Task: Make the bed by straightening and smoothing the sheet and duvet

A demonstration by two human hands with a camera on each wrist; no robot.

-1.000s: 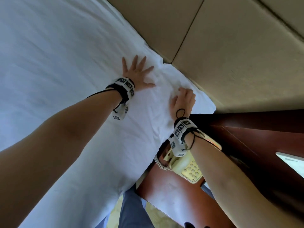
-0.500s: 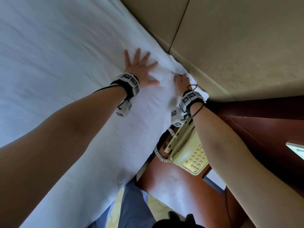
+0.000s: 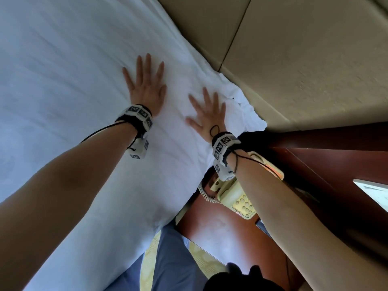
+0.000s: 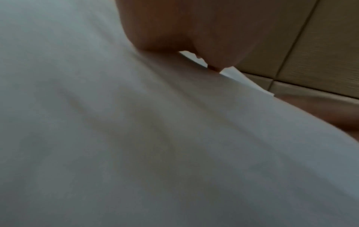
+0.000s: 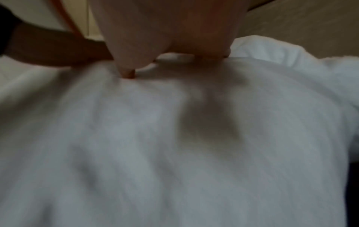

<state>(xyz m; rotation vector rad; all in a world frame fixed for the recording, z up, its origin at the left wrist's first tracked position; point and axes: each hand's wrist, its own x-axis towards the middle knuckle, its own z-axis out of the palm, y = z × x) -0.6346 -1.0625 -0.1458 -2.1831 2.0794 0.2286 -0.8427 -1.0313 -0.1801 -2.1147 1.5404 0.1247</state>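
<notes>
duvet point(image 3: 63, 85) is white and spread over the bed, its bunched corner right up against the tan padded headboard point(image 3: 294, 49). both hands lie flat on it near that corner, fingers spread, gripping nothing: left hand point(image 3: 146, 87) further onto the bed, right hand point(image 3: 207, 114) beside the rumpled edge. cream phone point(image 3: 237, 196) sits on the reddish wooden nightstand point(image 3: 210, 232) beside the bed.

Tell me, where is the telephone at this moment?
In the head view, the cream telephone lies on the reddish wooden bedside table, right of the white bedding, directly under the right wrist.
</notes>
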